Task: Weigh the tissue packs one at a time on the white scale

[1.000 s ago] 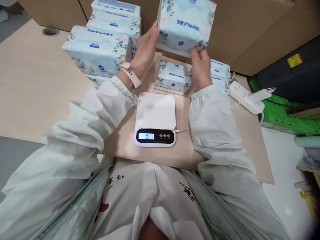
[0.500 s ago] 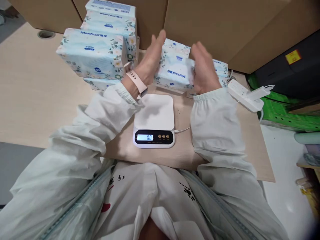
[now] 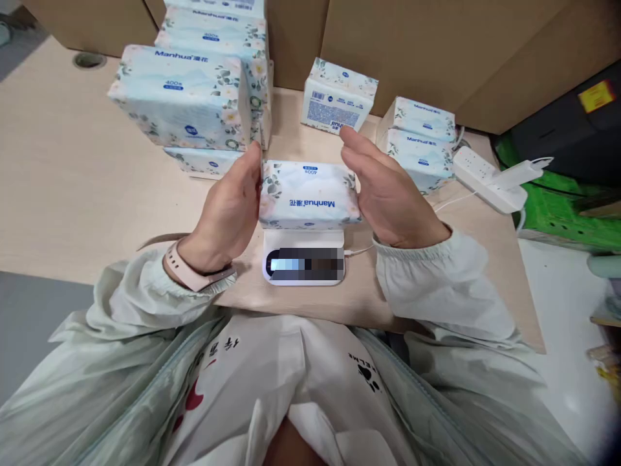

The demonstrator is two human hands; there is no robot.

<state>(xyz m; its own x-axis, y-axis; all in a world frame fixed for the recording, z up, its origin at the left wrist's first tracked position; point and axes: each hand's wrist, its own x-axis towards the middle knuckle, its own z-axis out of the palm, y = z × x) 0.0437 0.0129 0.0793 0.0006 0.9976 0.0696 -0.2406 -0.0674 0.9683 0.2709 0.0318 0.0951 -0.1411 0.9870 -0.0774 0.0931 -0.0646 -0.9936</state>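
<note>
A pale blue tissue pack (image 3: 310, 194) with a flower print is over the white kitchen scale (image 3: 303, 239), its lettering upside down to me. Whether it rests on the plate or hovers just above cannot be made out. My left hand (image 3: 228, 207) presses against its left end, and my right hand (image 3: 388, 188) against its right end, so the pack is gripped between the two palms. It covers most of the weighing plate. The scale's display is blurred into blocks. On my left wrist is a pink watch band (image 3: 187, 268).
Stacked tissue packs (image 3: 184, 97) stand at the back left. Another single pack (image 3: 337, 103) stands at the back, and two more packs (image 3: 422, 152) are piled right of it. Cardboard boxes (image 3: 388, 52) line the rear. A white power strip (image 3: 485, 175) lies near the table's right edge.
Both hands have come toward me with the tissue pack, from the back of the table to over the scale. A pack behind it now shows.
</note>
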